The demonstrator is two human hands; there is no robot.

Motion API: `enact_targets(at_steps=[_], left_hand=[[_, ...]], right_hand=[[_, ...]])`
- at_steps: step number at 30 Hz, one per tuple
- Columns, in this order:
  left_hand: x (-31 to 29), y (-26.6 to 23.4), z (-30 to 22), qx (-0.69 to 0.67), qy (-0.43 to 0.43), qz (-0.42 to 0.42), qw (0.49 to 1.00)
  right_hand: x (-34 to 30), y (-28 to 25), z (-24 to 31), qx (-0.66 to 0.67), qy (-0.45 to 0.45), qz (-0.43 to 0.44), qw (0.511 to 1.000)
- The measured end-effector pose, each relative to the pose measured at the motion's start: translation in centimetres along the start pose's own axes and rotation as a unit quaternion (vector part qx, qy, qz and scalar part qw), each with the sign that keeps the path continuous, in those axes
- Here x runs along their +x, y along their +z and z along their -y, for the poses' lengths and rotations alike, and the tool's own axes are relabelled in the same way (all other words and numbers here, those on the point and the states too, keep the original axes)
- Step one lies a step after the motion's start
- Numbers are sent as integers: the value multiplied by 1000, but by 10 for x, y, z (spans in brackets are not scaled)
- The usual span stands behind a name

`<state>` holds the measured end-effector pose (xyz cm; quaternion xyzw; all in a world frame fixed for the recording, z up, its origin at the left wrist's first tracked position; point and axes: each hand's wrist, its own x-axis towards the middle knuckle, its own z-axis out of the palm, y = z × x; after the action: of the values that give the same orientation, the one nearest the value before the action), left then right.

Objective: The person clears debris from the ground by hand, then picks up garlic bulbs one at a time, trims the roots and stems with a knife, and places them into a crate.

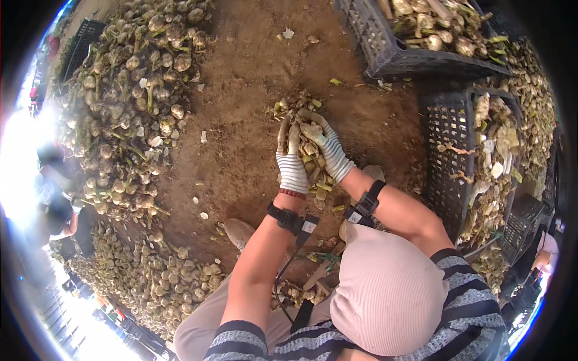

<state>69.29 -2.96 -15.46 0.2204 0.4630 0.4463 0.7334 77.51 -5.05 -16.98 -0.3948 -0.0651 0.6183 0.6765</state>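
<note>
Garlic heap (135,108) left, crates (444,147) right, scraps (313,161) on ground (241,102) between.

Soil (253,66) lies open ahead; garlic heap (132,102) bars left; rightward, crates (445,135) leave seemingly little gap.

head-worn fisheye looks down, left hand (291,157) and right hand (330,147) near

Matt, Ribbed and Rough Surfaces

The ground (241,90) is faced with rough, matt earth. Both gloves (293,171) are knitted in cloth, dulled at the fingers (294,139). The crates (442,144) are moulded in matt, perforated plastic. A dry, rough finish is shown by the plant scraps (310,165) and garlic bulbs (177,111). The cap (388,289) is covered in ribbed cloth; coarser texture is seen in the striped cloth sleeves (238,343).
</note>
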Motion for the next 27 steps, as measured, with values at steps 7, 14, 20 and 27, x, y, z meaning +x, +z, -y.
enact_targets(at_steps=[7,14,20,27], left_hand=[[-86,141,-37,146,105,199,963],[-133,272,4,63,-69,514,853],[-94,121,8,388,306,353,794],[-86,-99,43,765,279,447,371]], right_hand=[[-94,3,148,4,-107,-24,994],[-209,-61,328,-215,-288,-182,915],[-251,-124,329,-445,-310,-340,769],[-144,-25,166,-708,-385,-139,575]])
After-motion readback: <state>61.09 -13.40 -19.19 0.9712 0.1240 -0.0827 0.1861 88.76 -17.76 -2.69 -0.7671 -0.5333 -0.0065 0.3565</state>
